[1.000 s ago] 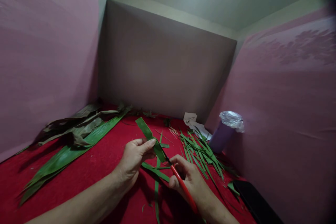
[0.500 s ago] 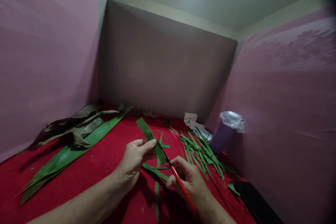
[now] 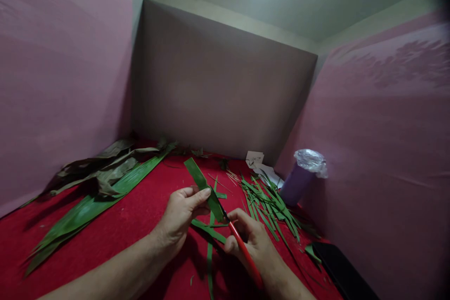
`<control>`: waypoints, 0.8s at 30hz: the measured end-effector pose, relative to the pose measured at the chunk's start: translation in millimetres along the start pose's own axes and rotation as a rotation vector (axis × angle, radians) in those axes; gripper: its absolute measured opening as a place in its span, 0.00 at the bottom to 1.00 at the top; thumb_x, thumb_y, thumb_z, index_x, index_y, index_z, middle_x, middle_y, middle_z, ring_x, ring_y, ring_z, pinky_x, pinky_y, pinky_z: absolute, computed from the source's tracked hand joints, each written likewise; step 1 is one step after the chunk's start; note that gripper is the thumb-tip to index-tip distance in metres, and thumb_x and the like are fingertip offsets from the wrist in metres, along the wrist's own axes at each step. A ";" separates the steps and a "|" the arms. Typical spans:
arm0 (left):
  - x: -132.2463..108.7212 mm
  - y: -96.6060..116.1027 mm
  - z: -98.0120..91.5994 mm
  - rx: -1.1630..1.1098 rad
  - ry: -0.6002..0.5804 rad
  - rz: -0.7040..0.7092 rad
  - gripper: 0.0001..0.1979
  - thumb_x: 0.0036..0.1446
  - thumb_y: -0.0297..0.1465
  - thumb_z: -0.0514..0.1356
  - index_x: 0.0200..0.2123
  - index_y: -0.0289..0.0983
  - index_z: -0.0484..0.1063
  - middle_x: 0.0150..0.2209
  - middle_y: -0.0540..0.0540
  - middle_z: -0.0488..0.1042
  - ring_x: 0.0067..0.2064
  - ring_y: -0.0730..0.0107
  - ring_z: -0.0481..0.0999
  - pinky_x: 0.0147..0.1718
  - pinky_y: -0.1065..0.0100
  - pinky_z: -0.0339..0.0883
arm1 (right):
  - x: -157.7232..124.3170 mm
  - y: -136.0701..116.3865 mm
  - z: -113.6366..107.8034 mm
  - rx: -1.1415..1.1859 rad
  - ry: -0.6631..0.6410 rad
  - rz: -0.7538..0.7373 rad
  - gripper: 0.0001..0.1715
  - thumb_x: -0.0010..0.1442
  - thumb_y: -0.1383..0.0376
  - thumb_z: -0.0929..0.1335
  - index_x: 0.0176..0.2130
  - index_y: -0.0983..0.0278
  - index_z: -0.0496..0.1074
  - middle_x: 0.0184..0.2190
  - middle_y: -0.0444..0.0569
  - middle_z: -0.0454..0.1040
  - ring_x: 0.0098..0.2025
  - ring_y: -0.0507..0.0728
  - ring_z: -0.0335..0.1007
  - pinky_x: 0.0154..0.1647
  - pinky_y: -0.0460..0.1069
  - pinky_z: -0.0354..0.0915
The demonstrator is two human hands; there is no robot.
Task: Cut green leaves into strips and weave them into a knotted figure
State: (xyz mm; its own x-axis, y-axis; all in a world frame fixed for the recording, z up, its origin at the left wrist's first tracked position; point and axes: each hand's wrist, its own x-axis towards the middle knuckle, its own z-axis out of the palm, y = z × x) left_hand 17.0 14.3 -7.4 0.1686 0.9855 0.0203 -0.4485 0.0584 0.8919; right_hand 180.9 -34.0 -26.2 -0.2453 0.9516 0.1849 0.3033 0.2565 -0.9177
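My left hand (image 3: 183,213) pinches a folded green leaf strip (image 3: 194,172) between thumb and fingers, above the red cloth (image 3: 140,225). In my right hand (image 3: 248,239) is a pair of scissors (image 3: 242,248) with red handles. Its dark blades lie along the lower right edge of the strip; whether they are cutting I cannot tell. Below the hands, narrow green strips (image 3: 210,262) lie crossed on the cloth, partly hidden by my fingers.
Long green leaves (image 3: 87,213) and dried brownish leaves (image 3: 105,173) lie at the left. To the right are a pile of thin leaf strips (image 3: 270,204), thin sticks (image 3: 232,176), white papers (image 3: 269,173), a purple container (image 3: 297,185) topped with clear plastic, and a black flat object (image 3: 342,272).
The leaf strip and my left hand have shifted very slightly to the right. The scissors stay almost in the same place against the strip.
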 end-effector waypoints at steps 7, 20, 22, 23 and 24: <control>-0.6 0.0 0.3 0.004 -0.001 0.000 0.08 0.44 0.32 0.64 0.25 0.31 0.73 0.24 0.46 0.75 0.25 0.72 0.72 0.28 0.70 0.67 | 2.4 0.4 3.3 0.062 0.015 0.012 0.15 0.49 0.57 0.68 0.31 0.62 0.60 0.17 0.41 0.70 0.20 0.50 0.61 0.21 0.44 0.54; -1.6 2.0 1.6 0.004 -0.019 0.000 0.09 0.44 0.32 0.64 0.24 0.31 0.74 0.24 0.44 0.76 0.25 0.70 0.73 0.28 0.69 0.67 | 6.1 6.2 2.8 0.039 0.137 0.042 0.18 0.48 0.54 0.69 0.30 0.63 0.62 0.18 0.41 0.68 0.17 0.48 0.53 0.17 0.43 0.48; -0.9 1.8 0.3 0.000 -0.014 -0.014 0.08 0.43 0.32 0.65 0.24 0.31 0.74 0.23 0.45 0.76 0.24 0.72 0.73 0.27 0.71 0.67 | 8.8 4.4 -6.7 -0.085 0.230 0.026 0.17 0.48 0.54 0.69 0.30 0.64 0.65 0.17 0.40 0.64 0.18 0.48 0.52 0.18 0.43 0.47; -0.4 1.8 -0.4 -0.008 -0.017 -0.024 0.08 0.43 0.32 0.65 0.24 0.32 0.74 0.23 0.45 0.76 0.24 0.72 0.73 0.27 0.71 0.67 | 10.4 4.2 -12.7 -0.166 0.278 0.013 0.16 0.48 0.55 0.69 0.30 0.64 0.66 0.17 0.40 0.63 0.19 0.49 0.52 0.19 0.44 0.48; 0.1 1.8 -1.0 -0.018 -0.022 -0.037 0.07 0.43 0.31 0.64 0.24 0.32 0.74 0.24 0.45 0.76 0.24 0.72 0.73 0.28 0.71 0.67 | 12.1 4.4 -19.1 -0.240 0.318 0.006 0.16 0.48 0.55 0.70 0.29 0.64 0.67 0.17 0.39 0.62 0.19 0.49 0.52 0.19 0.44 0.48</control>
State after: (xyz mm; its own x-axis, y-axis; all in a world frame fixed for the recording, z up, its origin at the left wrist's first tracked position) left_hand 15.4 14.6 -6.2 0.2043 0.9789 -0.0023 -0.4576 0.0976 0.8838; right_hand 196.8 -18.1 -21.3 0.0428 0.9483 0.3145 0.5200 0.2476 -0.8175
